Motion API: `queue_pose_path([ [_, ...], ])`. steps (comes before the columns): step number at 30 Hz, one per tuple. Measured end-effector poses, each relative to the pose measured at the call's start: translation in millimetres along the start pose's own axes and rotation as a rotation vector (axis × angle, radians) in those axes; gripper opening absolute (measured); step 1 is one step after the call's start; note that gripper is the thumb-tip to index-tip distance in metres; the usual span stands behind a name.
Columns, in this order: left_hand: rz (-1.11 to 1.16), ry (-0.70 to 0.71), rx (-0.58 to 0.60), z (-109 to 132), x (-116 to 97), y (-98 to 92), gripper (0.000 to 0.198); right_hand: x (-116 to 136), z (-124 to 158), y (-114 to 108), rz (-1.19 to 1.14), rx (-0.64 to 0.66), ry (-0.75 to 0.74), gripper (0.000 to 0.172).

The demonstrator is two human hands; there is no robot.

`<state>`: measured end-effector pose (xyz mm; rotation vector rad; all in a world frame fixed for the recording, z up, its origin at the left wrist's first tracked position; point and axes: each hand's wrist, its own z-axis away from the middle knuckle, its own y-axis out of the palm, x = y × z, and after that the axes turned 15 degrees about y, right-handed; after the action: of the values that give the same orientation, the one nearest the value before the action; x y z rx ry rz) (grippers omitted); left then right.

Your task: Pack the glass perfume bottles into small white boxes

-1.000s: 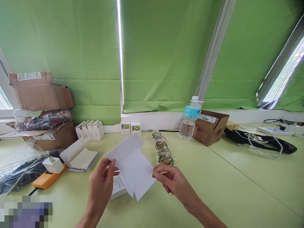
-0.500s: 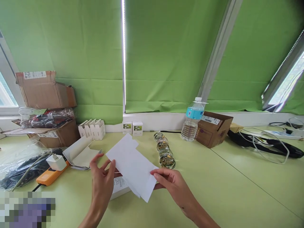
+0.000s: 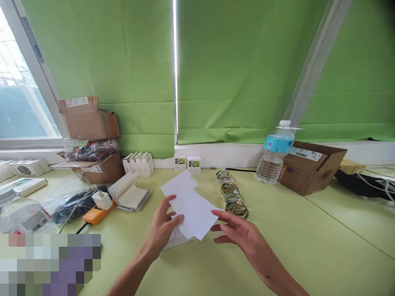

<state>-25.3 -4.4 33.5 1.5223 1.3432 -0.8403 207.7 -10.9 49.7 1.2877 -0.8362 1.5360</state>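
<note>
1. Nearest: left hand (image 3: pixel 163 224) is pinching the left edge of a flat, notched white paper sheet (image 3: pixel 194 209), thumb lying across its face.
2. Right hand (image 3: pixel 243 232) is holding its fingers spread, one fingertip meeting the sheet's right corner; cannot tell whether a thumb is pressing behind.
3. Sheet is hanging tilted above the pale green counter (image 3: pixel 277 255), partly covering a white box with small print (image 3: pixel 179 242).
4. Handling, by judgement: light, thin, bending and creasing easily, not very slippery. Best hold: opposite edges, gently, keeping pressure off the notch.
5. Just beyond, a row of shiny coiled bundles in clear wrap (image 3: pixel 233 197) is lying right of the sheet; an open white paper booklet (image 3: pixel 131 197) is lying to its left.
6. Farthest: two small white boxes with green pictures (image 3: pixel 194 164) are standing by the wall; a clear plastic bottle with a blue label (image 3: pixel 273 158) is standing rightward.
7. Against half a second ago: view is taking in more window (image 3: pixel 27 90) at left; left thumb is now reaching farther over the sheet; right fingers are opening wider.
</note>
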Motion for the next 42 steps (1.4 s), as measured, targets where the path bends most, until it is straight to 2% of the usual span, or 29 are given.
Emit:
queue_pose_path([
  [4, 0.009, -0.085, -0.123, -19, -6, -31.9, 0.054, -2, 2, -1, 0.073, -0.014, 0.008, 0.041],
  [10, -0.117, -0.024, -0.352, -38, -5, -93.9, 0.049, 0, 3, -3, 0.142, -0.049, 0.029, 0.042],
  [16, -0.191, 0.038, -0.529, -46, -3, -127.2, 0.049, -2, 0, -6, 0.185, -0.064, 0.049, 0.045],
  [22, -0.332, 0.079, -0.636, -50, 4, -143.1, 0.059, -3, -2, -6, 0.198, -0.044, 0.039, 0.043],
  [29, -0.603, 0.083, -0.667, -50, 10, -152.6, 0.059, -4, 2, -5, 0.226, -0.031, 0.068, 0.041],
  [34, -0.821, 0.054, -0.625, -49, 13, -155.5, 0.063, -1, 3, -2, 0.243, -0.025, 0.052, 0.042],
  [42, -1.043, -0.021, -0.473, -47, 17, -145.4, 0.062, 0, 5, 2, 0.277, 0.022, 0.012, 0.037],
])
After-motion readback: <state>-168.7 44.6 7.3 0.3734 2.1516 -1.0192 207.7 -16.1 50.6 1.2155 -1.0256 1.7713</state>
